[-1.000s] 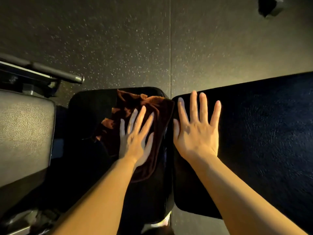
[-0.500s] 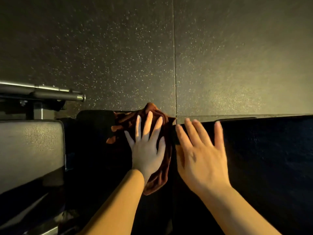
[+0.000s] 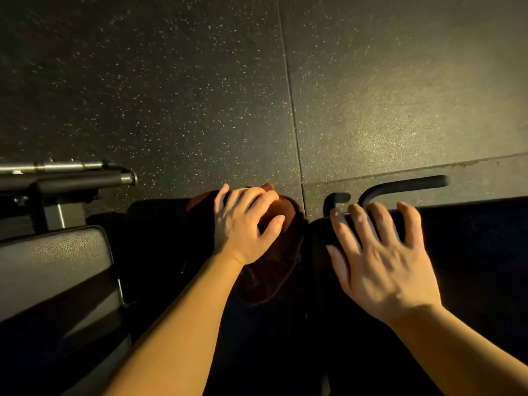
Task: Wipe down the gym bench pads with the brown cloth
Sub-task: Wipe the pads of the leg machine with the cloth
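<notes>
The brown cloth (image 3: 271, 270) lies bunched over the far edge of the small black seat pad (image 3: 160, 232). My left hand (image 3: 245, 224) is on top of the cloth, its fingers curled over the cloth at the pad's far edge. To the right, across a narrow gap, is the long black back pad (image 3: 471, 252). My right hand (image 3: 380, 258) rests on that pad near its left end, fingers spread and reaching its far edge.
A second bench with a grey-lit pad (image 3: 51, 267) and metal frame bars (image 3: 68, 172) stands at the left. A black curved handle (image 3: 405, 185) sticks out beyond the back pad. Dark speckled rubber floor (image 3: 200, 95) fills the upper view.
The view tilted up toward the floor. My left hand slid the cloth to the seat pad's far edge and its fingers curled over it. My right hand stayed on the back pad.
</notes>
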Available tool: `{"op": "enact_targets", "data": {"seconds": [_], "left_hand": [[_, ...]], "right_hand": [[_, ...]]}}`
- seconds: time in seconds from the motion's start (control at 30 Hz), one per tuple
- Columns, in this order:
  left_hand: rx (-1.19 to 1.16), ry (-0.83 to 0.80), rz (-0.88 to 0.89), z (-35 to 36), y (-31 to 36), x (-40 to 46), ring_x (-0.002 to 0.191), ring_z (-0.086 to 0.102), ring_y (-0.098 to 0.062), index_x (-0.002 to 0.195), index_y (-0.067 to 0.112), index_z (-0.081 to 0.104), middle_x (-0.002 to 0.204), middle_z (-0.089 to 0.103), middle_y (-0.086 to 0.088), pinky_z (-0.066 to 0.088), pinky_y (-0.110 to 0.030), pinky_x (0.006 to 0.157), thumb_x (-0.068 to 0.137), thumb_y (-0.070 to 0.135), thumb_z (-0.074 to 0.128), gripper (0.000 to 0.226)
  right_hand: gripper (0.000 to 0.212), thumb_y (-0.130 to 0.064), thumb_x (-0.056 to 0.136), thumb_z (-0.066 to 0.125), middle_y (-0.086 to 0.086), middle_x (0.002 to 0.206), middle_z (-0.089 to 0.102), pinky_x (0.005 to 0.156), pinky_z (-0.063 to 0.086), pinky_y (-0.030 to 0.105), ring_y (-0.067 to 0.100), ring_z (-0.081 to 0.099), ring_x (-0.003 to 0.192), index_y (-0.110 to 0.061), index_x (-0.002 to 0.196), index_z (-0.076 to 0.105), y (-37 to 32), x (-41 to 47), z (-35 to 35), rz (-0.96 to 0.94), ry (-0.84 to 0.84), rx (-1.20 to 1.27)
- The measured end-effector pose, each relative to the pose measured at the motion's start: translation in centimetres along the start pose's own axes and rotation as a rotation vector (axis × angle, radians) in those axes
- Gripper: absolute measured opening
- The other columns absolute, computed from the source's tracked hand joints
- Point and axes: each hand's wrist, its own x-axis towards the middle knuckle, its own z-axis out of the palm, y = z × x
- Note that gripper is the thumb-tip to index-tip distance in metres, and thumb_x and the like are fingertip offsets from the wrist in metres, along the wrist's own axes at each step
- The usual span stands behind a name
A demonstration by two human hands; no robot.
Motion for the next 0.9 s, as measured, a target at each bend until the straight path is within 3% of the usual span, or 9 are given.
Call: {"op": "enact_targets", "data": {"seconds": [0.2, 0.3, 0.47, 0.67, 0.8, 0.9], "left_hand": [[0.064, -0.055, -0.179, -1.0, -3.3, -0.4, 0.100, 0.063, -0.034, 0.107, 0.015, 0.070, 0.108, 0.069, -0.004, 0.035, -0.057, 0.107, 0.093, 0.043, 0.040, 0.043], [0.071, -0.004, -0.214, -0.9, -1.4, -0.3, 0.105, 0.062, -0.035, 0.107, 0.014, 0.071, 0.110, 0.069, -0.006, 0.033, -0.059, 0.108, 0.096, 0.041, 0.039, 0.043], [-0.051, 0.012, 0.062, 0.1, 5.2, 0.1, 0.111, 0.058, -0.025, 0.098, 0.019, 0.073, 0.107, 0.068, 0.002, 0.030, -0.058, 0.108, 0.097, 0.039, 0.042, 0.036], [0.007, -0.096, 0.252, -0.5, 1.9, 0.4, 0.112, 0.053, -0.024, 0.108, 0.020, 0.069, 0.118, 0.065, -0.001, 0.033, -0.045, 0.096, 0.089, 0.037, 0.046, 0.034], [-0.004, -0.058, 0.220, -0.3, 0.6, 0.5, 0.108, 0.055, -0.024, 0.116, 0.024, 0.061, 0.118, 0.065, 0.000, 0.037, -0.045, 0.096, 0.091, 0.041, 0.045, 0.034], [-0.019, -0.038, 0.122, -0.4, -1.0, 0.3, 0.104, 0.060, -0.025, 0.120, 0.023, 0.062, 0.116, 0.066, 0.000, 0.038, -0.049, 0.102, 0.099, 0.046, 0.033, 0.043]], "right_hand": [[0.054, -0.040, 0.093, 0.041, 0.024, 0.125, 0.058, 0.107, 0.023, 0.060, 0.044, 0.051, 0.116, -0.005, 0.132, 0.056, -0.2, 0.3, -0.1, 0.011, -0.027, 0.025], [0.054, -0.040, 0.093, 0.039, 0.023, 0.125, 0.058, 0.107, 0.023, 0.059, 0.043, 0.051, 0.115, -0.005, 0.130, 0.057, -0.1, 0.6, -0.1, 0.008, -0.041, 0.038], [0.055, -0.041, 0.094, 0.036, 0.023, 0.125, 0.058, 0.105, 0.023, 0.057, 0.042, 0.050, 0.114, -0.005, 0.130, 0.056, -0.4, 0.7, 0.2, 0.015, -0.062, 0.028], [0.057, -0.042, 0.093, 0.034, 0.023, 0.123, 0.058, 0.104, 0.024, 0.057, 0.042, 0.048, 0.112, -0.004, 0.129, 0.057, -0.6, 0.9, 0.0, 0.009, -0.072, 0.027], [0.059, -0.046, 0.093, 0.035, 0.023, 0.122, 0.059, 0.104, 0.024, 0.058, 0.042, 0.050, 0.113, -0.005, 0.130, 0.058, -0.5, 1.1, 0.2, -0.006, -0.067, 0.026], [0.061, -0.050, 0.092, 0.036, 0.021, 0.123, 0.060, 0.105, 0.022, 0.059, 0.043, 0.051, 0.114, -0.010, 0.133, 0.058, -0.7, 1.3, 0.2, -0.024, -0.068, 0.023]]}}
